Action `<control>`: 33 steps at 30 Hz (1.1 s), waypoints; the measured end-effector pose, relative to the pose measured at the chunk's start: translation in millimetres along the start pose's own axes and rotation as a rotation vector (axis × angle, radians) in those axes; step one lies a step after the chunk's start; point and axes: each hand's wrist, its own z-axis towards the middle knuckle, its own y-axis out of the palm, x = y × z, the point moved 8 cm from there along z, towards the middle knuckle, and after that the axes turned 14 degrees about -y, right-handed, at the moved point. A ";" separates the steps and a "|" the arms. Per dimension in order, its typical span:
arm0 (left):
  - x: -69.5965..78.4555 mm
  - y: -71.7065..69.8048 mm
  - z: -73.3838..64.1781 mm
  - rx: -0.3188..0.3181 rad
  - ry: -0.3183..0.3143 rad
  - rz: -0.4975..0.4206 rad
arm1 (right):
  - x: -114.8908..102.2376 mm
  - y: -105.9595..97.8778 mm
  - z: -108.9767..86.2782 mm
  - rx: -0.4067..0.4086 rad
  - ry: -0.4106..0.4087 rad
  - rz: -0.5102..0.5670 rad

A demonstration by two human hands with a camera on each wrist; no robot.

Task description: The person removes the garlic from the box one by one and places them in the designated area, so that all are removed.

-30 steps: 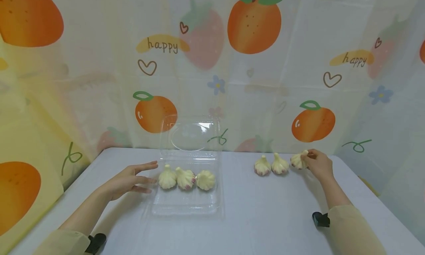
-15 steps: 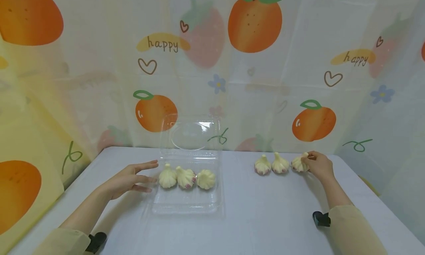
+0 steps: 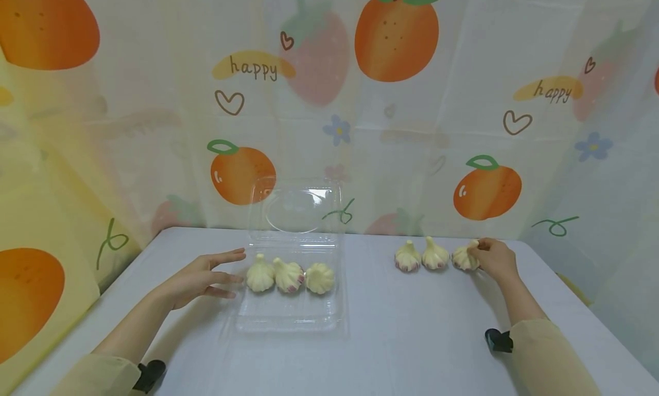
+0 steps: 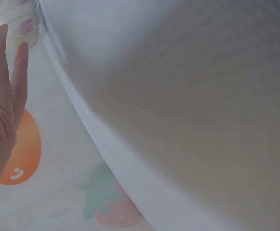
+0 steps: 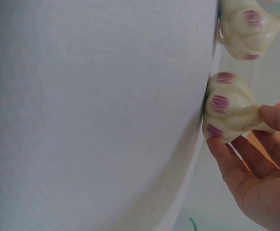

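My right hand (image 3: 493, 258) pinches a garlic bulb (image 3: 463, 257) near its stem, at the right end of a row at the back of the table. In the right wrist view the bulb's (image 5: 229, 108) purple-marked base is right at the white cloth, with the thumb and fingers around its neck side. Left of it stand two more garlic bulbs, one in the middle (image 3: 435, 254) and one at the left end (image 3: 407, 257). My left hand (image 3: 198, 281) has its fingers spread beside a clear plastic clamshell box (image 3: 288, 323), its fingertips at the box's left side.
Inside the box, three garlic bulbs (image 3: 288, 277) lie in a row across its back half. The clear lid (image 3: 294, 210) stands raised behind them. A white cloth covers the table (image 3: 412, 339), and a fruit-print curtain (image 3: 391, 127) hangs close behind its back edge.
The garlic bulb in my right hand has come down slightly and stands more upright, in line with the other two. My left hand has stayed beside the box.
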 end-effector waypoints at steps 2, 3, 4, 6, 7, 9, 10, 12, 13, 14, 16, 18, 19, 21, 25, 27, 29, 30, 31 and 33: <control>0.3 0.2 -0.1 0.000 -0.001 0.001 | -0.3 -0.1 -0.3 0.000 -0.002 -0.003; 0.4 0.2 -0.2 -0.001 -0.001 0.002 | -0.3 0.0 -0.3 0.000 -0.004 -0.004; 0.3 0.3 -0.4 -0.001 -0.002 0.002 | -0.4 0.0 -0.4 0.000 -0.005 -0.006; 0.2 0.4 -0.6 -0.003 -0.004 0.000 | -0.4 0.1 0.0 0.002 -0.011 -0.011; 0.2 0.5 -0.7 -0.003 -0.005 0.000 | -0.3 0.0 0.4 0.003 -0.015 -0.014; 0.1 0.4 -0.8 -0.003 -0.006 -0.001 | 0.0 0.0 1.0 0.006 -0.019 -0.018; 0.0 0.5 -0.8 -0.003 -0.006 -0.001 | -0.1 0.0 1.3 0.009 -0.021 -0.022; -0.2 0.2 -0.6 -0.001 -0.006 -0.004 | -0.1 -0.2 2.0 0.013 -0.025 -0.030; -0.3 0.1 -0.4 0.000 -0.006 -0.006 | -0.1 -0.2 2.3 0.014 -0.025 -0.031; -0.4 0.0 -0.2 0.001 -0.006 -0.006 | -0.3 -0.2 2.3 0.015 -0.024 -0.032; -0.8 -0.3 0.1 0.003 -0.008 -0.009 | -0.4 -0.2 2.7 0.015 -0.023 -0.038; -1.2 -0.4 0.4 0.005 -0.009 -0.009 | -0.3 0.2 3.1 0.013 -0.022 -0.037; -1.3 -0.5 0.4 0.005 -0.010 -0.009 | -0.6 0.1 3.2 0.012 -0.021 -0.035; -1.7 -0.6 0.5 0.006 -0.012 -0.011 | -1.0 0.1 3.4 0.013 -0.018 -0.032; -2.0 -0.5 0.8 0.002 -0.010 -0.017 | -2.3 -1.6 3.6 0.038 -0.019 -0.010; -2.1 -0.4 1.0 0.001 -0.008 -0.020 | -2.6 -2.6 3.6 0.057 -0.018 0.002; -2.2 -0.2 1.2 -0.001 -0.005 -0.025 | -2.8 -3.6 3.8 0.081 -0.015 0.003; -2.2 -0.2 1.3 -0.002 -0.004 -0.026 | -3.0 -4.5 3.8 0.096 -0.013 0.000; -2.2 -0.2 1.4 -0.001 -0.003 -0.025 | -3.5 -5.7 4.1 0.118 -0.007 0.003; -2.1 -0.1 1.5 -0.001 -0.002 -0.025 | -6.0 -10.2 3.8 0.188 0.002 0.010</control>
